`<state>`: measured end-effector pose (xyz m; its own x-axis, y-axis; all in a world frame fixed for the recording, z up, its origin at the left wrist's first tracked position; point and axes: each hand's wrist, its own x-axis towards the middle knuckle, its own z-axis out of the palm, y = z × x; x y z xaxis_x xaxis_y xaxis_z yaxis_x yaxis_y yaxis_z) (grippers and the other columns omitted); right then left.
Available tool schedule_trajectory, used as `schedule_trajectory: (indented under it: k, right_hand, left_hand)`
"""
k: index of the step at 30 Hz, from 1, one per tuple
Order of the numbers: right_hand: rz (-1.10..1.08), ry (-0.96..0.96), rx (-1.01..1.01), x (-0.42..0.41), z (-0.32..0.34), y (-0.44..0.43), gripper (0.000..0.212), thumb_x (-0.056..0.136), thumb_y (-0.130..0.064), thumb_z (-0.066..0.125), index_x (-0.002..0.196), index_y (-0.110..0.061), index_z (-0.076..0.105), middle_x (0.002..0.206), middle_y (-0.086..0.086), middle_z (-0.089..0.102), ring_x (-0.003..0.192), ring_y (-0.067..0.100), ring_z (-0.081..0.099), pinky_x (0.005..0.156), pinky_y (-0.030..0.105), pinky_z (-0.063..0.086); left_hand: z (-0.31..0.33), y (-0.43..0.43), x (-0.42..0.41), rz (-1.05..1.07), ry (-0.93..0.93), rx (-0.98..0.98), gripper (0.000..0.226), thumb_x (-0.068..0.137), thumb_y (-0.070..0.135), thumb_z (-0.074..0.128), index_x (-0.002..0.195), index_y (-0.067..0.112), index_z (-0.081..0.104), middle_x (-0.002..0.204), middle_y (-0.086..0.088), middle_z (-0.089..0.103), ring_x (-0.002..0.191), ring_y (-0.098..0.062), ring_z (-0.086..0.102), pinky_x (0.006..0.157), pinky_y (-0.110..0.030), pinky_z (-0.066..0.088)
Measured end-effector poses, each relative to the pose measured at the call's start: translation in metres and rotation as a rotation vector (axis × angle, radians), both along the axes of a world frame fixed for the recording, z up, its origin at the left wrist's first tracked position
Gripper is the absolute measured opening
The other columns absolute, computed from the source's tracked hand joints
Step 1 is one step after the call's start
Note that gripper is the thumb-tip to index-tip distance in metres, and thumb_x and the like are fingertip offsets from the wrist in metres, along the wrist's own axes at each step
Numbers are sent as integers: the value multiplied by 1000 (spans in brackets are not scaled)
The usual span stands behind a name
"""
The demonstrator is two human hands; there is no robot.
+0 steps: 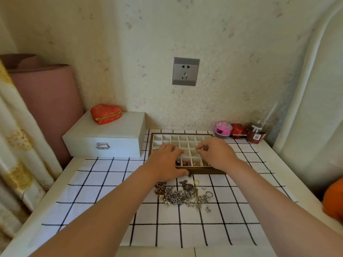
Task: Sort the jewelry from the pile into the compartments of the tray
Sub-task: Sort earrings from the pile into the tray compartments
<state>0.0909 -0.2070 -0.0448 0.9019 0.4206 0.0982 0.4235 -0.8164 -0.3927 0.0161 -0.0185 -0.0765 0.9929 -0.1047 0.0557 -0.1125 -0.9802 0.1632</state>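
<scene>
White box (104,140) with a red heart pouch (106,114) on top stands at the left. Beside it, the left hand (165,162) lies flat over the tray's (204,171) near left compartments, fingers straight and spread, thumb along the near rim. On the checked cloth (104,184) just before the tray sits the jewelry pile (182,194), with a gold ring (196,181) apart at its far edge. The right hand (217,154) hovers over the tray's right half, fingers curled, tips drawn together; I cannot tell whether they pinch anything.
</scene>
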Motion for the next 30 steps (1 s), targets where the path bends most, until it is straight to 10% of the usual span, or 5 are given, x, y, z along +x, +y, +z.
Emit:
schedule_trajectory:
  k: [10, 19, 24, 30]
  right_hand:
    - [286, 73, -171, -49, 2, -22, 12, 89, -30, 70, 97, -34, 77, 81, -21, 62, 77, -2, 58, 67, 18, 42]
    - [245, 13, -239, -64, -9, -20, 17, 89, -38, 69, 103, -32, 76, 94, -9, 71, 84, 13, 63, 68, 25, 43]
    - [160, 179, -28, -60, -4, -20, 8, 82, -26, 78, 82, -31, 73, 80, -15, 67, 82, 9, 67, 79, 31, 56]
    - [-1, 315, 461, -49, 12, -21, 13, 78, -19, 86, 78, -26, 75, 77, -6, 72, 56, -2, 59, 53, 19, 46]
  left_hand:
    - [25, -25, -20, -175, -128, -106, 16, 90, 34, 63, 102, 26, 67, 100, 7, 58, 97, -13, 51, 81, -34, 47]
    - [31, -42, -35, -141, 100, -99, 21, 90, 26, 58, 105, 31, 72, 96, 12, 67, 90, -10, 61, 77, -29, 52]
    - [28, -38, -34, -62, 135, -266, 21, 89, 26, 63, 109, 27, 72, 102, 10, 72, 94, -10, 65, 86, -34, 55]
    - [34, -41, -26, 90, 45, -777, 16, 85, 22, 76, 97, 26, 67, 88, 1, 73, 74, -9, 68, 73, -25, 55]
